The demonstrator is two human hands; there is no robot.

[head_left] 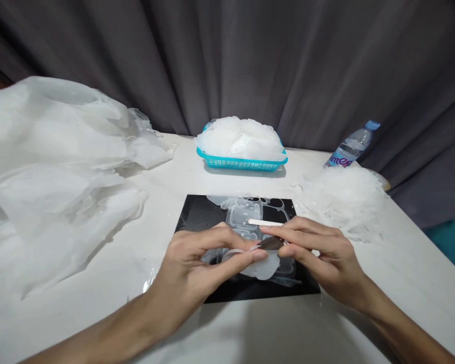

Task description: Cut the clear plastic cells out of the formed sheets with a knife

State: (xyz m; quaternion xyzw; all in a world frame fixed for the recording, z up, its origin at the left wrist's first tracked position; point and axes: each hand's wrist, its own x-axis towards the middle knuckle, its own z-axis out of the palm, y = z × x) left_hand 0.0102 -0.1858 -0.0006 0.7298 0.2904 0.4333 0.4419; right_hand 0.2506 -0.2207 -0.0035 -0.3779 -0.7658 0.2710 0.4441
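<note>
Left hand (pixel 208 255) is clamped: I've got a white piece (pixel 263 268) pinched between thumb and forefinger, over the black mat (pixel 189 215). Most of the piece sticks out below and past the left thumb, toward the right hand (pixel 322 247); its upper edge sits in the pinch. Right thumb and fingers are together on a dark blade (pixel 272 243). Blade points left, tip right at the left fingertips; can't tell if it's touching the piece's edge. White stick (pixel 265 222) runs left from the right forefinger, above the blade in my view; can't confirm it's gripped. Clear sheets (pixel 244 215) lie on the mat beneath both hands. Beyond: blue basket (pixel 246 165) heaped with white pieces. Big film pile (pixel 53 141) on the left, scraps (pixel 349 202) on the right, bottle (pixel 349 146) just behind those.
</note>
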